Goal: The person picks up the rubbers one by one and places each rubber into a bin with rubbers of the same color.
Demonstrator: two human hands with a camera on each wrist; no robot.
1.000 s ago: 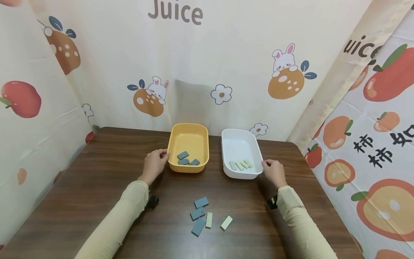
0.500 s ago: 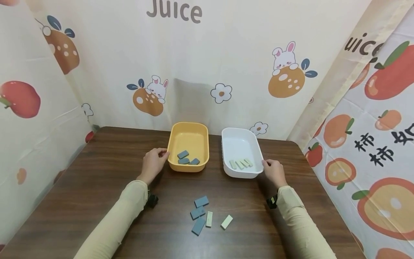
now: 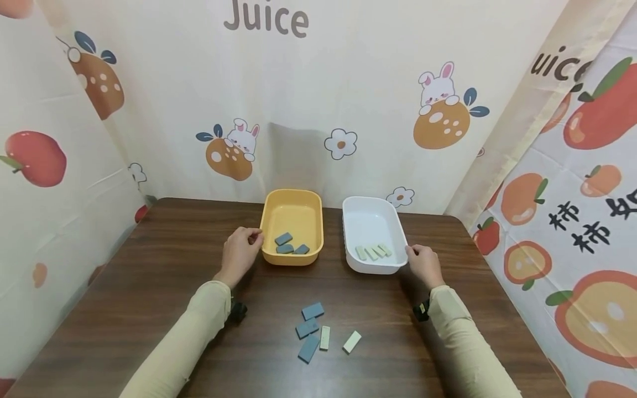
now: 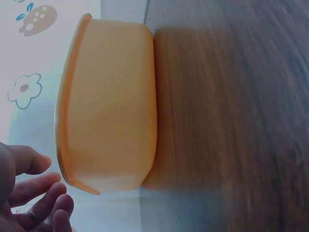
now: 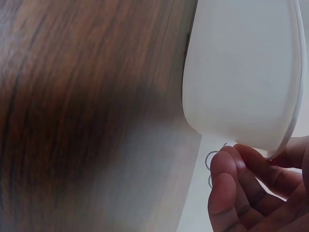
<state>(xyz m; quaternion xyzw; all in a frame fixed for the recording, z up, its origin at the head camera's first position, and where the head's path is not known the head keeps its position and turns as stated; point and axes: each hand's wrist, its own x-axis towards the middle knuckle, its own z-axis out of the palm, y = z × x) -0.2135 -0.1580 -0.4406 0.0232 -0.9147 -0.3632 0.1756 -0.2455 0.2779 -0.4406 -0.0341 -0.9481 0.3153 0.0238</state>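
At the near left corner of the yellow tray [image 3: 292,258] is my left hand [image 3: 241,254]. In the left wrist view its thumb and loosely bent fingers [image 4: 36,195] lie just off the rim, with nothing between them. My right hand [image 3: 424,264] pinches the near right corner of the white tray [image 3: 373,268], thumb [image 5: 292,153] at the rim and fingers below it. Three blue-grey blocks [image 3: 283,239] lie in the yellow tray. The white tray holds several pale yellow-green blocks [image 3: 371,253] in a row.
Nearer on the brown wooden table [image 3: 259,348] lie three blue-grey blocks [image 3: 308,349] and two pale blocks [image 3: 351,342]. A printed curtain [image 3: 308,83] hangs right behind both trays, with more cloth at the left and right sides.
The head view has shifted slightly. My left fingers have loosened a little at the yellow tray's corner. The right hand keeps its hold, and trays and blocks stay in place.
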